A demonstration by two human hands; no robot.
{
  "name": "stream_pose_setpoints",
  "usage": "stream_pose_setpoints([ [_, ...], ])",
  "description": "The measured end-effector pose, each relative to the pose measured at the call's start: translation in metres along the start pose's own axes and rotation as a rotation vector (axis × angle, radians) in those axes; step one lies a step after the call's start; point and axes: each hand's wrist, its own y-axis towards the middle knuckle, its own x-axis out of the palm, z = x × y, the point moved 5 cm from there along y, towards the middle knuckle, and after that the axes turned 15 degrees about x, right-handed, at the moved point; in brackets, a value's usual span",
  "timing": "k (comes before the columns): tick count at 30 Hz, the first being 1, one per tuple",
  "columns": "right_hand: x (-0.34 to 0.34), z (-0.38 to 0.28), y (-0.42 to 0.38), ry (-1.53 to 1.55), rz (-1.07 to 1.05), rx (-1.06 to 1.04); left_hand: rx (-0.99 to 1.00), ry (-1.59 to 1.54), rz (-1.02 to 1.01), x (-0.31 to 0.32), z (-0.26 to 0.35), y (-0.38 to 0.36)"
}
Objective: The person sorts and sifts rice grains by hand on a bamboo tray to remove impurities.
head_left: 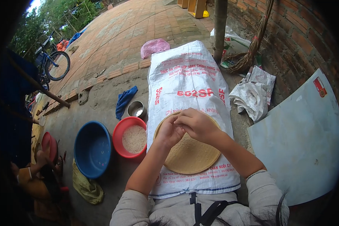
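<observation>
Grey sleeves (265, 192), nearest the camera in the head view, lead to bare forearms (235, 153) converging over a round woven tray (192, 158), which lies beneath the fingers (184, 119) on a white printed sack (188, 75), closer to its near edge than its far edge. The tray is tan and shallow, with pale specks scattered across it. The left hand (169, 132), palm partly upturned, meets the right hand (199, 124), back uppermost, fingers bent and drawn together; whether they grip anything cannot be told.
</observation>
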Motion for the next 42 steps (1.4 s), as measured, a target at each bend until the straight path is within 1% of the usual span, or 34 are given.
stream_pose_setpoints([
  [2,-0.010,0.009,-0.006,-0.006,0.093,0.025,0.008,-0.009,0.014,-0.004,0.002,0.002],
  [3,-0.015,0.015,-0.012,-0.007,0.101,0.035,-0.005,-0.006,0.013,0.002,0.003,0.000],
  [5,-0.023,0.037,-0.025,-0.113,0.078,0.178,0.059,0.128,0.252,0.006,0.013,-0.011],
  [6,-0.026,0.046,-0.033,-0.113,0.084,0.187,0.049,0.133,0.252,0.000,0.016,-0.012],
  [9,-0.010,0.070,-0.057,-0.194,-0.149,0.215,0.049,0.049,0.251,-0.022,0.022,-0.009],
  [10,-0.008,0.073,-0.062,-0.198,-0.145,0.223,0.040,0.048,0.249,-0.024,0.023,-0.009],
  [12,0.004,0.079,-0.071,-0.199,-0.329,0.317,0.048,0.042,0.263,-0.025,0.022,-0.008],
  [14,0.013,0.085,-0.072,-0.183,-0.340,0.341,0.057,0.045,0.263,-0.020,0.020,-0.009],
  [17,0.025,0.093,-0.073,-0.249,-0.321,0.333,0.067,0.081,0.265,-0.015,0.018,-0.011],
  [19,0.027,0.089,-0.072,-0.361,-0.306,0.333,0.056,0.112,0.285,-0.013,0.015,-0.013],
  [23,0.017,0.079,-0.050,-0.284,-0.292,0.267,0.074,0.131,0.278,-0.012,0.012,-0.016],
  [25,-0.007,0.049,-0.028,-0.134,0.043,0.146,0.046,0.183,0.304,-0.014,0.007,-0.017],
  [26,-0.010,0.035,-0.019,-0.134,0.033,0.137,0.057,0.177,0.308,-0.013,0.006,-0.018],
  [28,-0.020,0.009,-0.005,-0.022,0.186,0.085,0.018,0.158,0.266,-0.003,0.000,-0.017],
  [30,-0.008,0.001,0.003,0.022,0.143,0.063,0.047,0.167,0.285,0.000,-0.001,-0.015],
  [33,0.010,-0.005,0.005,-0.089,0.069,-0.029,0.065,0.031,0.065,0.001,0.002,-0.008],
  [34,0.011,-0.003,0.005,-0.083,0.062,-0.032,0.072,0.029,0.072,0.000,0.005,-0.008],
  [36,0.004,0.007,0.004,-0.074,0.148,0.001,0.071,-0.017,0.230,-0.011,0.014,-0.006],
  [37,0.000,0.012,0.003,-0.067,0.133,-0.002,0.081,-0.024,0.241,-0.015,0.020,-0.005],
  [39,-0.015,0.032,-0.005,-0.152,0.190,0.145,0.076,-0.117,0.323,-0.031,0.037,-0.006],
  [40,-0.020,0.056,-0.013,-0.202,0.185,0.218,0.134,-0.147,0.361,-0.066,0.057,-0.002],
  [41,-0.027,0.077,-0.023,-0.262,0.195,0.286,0.152,-0.188,0.405,-0.085,0.069,0.002],
  [42,-0.029,0.090,-0.032,-0.258,0.183,0.294,0.169,-0.229,0.448,-0.100,0.078,0.007],
])
